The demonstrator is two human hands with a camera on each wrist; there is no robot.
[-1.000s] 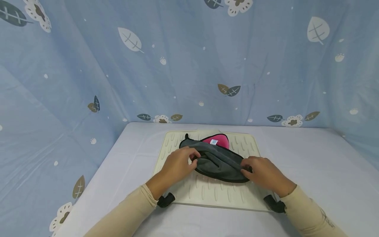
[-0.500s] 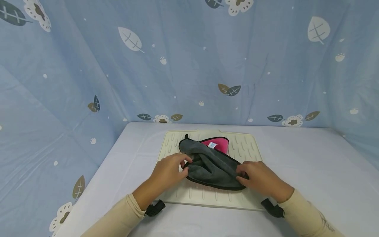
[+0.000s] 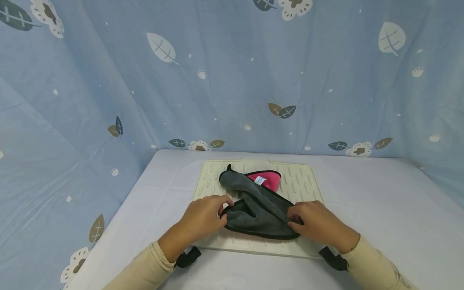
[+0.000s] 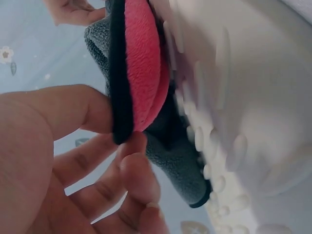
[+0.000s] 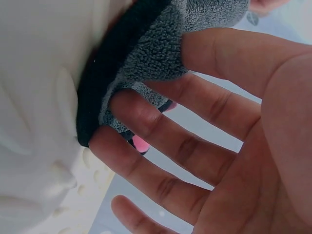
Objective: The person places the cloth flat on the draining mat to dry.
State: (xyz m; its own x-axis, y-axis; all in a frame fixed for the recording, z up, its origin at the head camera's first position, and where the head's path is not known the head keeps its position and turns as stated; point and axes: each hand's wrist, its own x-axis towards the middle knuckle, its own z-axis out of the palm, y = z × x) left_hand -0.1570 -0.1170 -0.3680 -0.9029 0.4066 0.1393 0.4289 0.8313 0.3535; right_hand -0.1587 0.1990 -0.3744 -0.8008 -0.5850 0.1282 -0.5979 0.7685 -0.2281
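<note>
A cleaning cloth (image 3: pixel 264 213), grey on one face and pink on the other with black edging, lies bunched and twisted over a cream ribbed mat (image 3: pixel 250 245). Its pink far corner with a white label shows behind the grey fold. My left hand (image 3: pixel 204 213) pinches the near left corner between thumb and fingers; the left wrist view shows the pink underside (image 4: pixel 144 63) there. At the near right edge, my right hand (image 3: pixel 313 221) pinches the cloth, its thumb pressing the grey pile (image 5: pixel 153 53) against the index finger. The other right fingers extend under the cloth.
The mat lies on a white-covered table (image 3: pixel 377 201). A blue curtain (image 3: pixel 232 80) with leaf and flower prints hangs behind and to the left. Black straps (image 3: pixel 188 257) sit below both wrists.
Both hands have drawn the cloth's near edge toward me, the left hand also moving left. The near part has spread wider, and the pink far corner has slid slightly nearer.
</note>
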